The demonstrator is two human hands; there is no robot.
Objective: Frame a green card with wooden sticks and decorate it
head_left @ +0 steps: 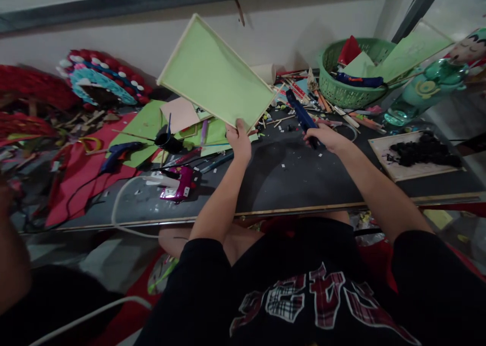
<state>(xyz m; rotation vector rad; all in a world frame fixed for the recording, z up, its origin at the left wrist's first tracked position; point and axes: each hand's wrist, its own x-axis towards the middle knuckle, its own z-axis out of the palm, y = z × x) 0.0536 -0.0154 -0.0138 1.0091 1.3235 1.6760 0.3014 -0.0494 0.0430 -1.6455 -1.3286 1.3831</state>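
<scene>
Head camera: A person in a black printed shirt holds a pale-green panel [216, 78] aloft, tilted, above the far side of a cluttered worktop [281, 186]. The left hand [240, 142] grips its near edge close to the right-hand corner, thumb on the green face; the other fingers are partly hidden. The right hand [327, 137], to the right and apart from the panel, is closed around a dark-blue tool [299, 111] whose exact kind is hard to tell.

The panel looks light, its thin pale frame stiff, the green face probably soft enough to dent or tear. The rim seems the surest hold; with one corner pinched, the far end would likely swing or twist, so opposite edges should steady it better.

A black cup [169, 143] and a blue glue gun [117, 156] lie to the left; a green basket [334, 88] stands far right, a board bearing black clumps [403, 173] nearer.
</scene>
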